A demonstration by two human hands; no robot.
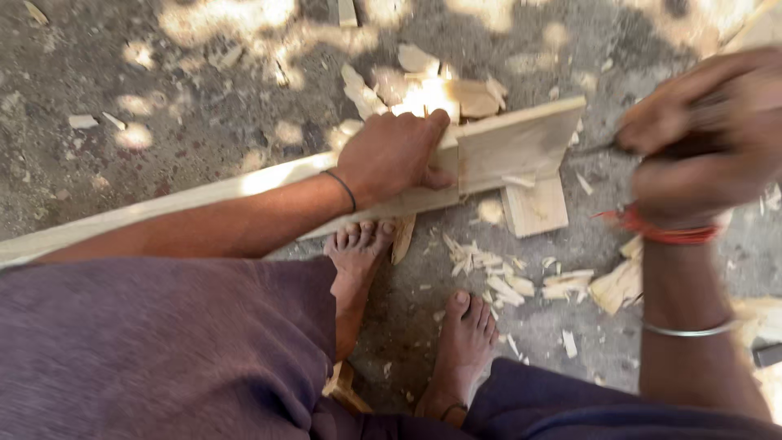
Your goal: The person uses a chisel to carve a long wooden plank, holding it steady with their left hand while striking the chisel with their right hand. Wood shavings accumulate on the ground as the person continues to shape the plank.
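Wood plank (521,143), long and pale, is lying across the gray ground (163,98) and reaching from the left side to past the middle. Its far end is sitting up on a small square wood block (536,208). The person's left hand (395,155) is pressing down on top of the plank, with the fingers curling over the far edge and holding it tight. A thin black band is sitting on that wrist. The right hand (705,134) is up in the air near the plank's end, well to the right, and it is looking very blurry. It is closing around a thin dark tool (607,148) whose tip is pointing at the plank, but I cannot tell what kind of tool it is. A red string and a silver bangle are sitting on that arm. Two bare feet (464,338) are standing just below the plank. Lots of little wood chips (497,273) are lying on the ground all around the feet and the block.
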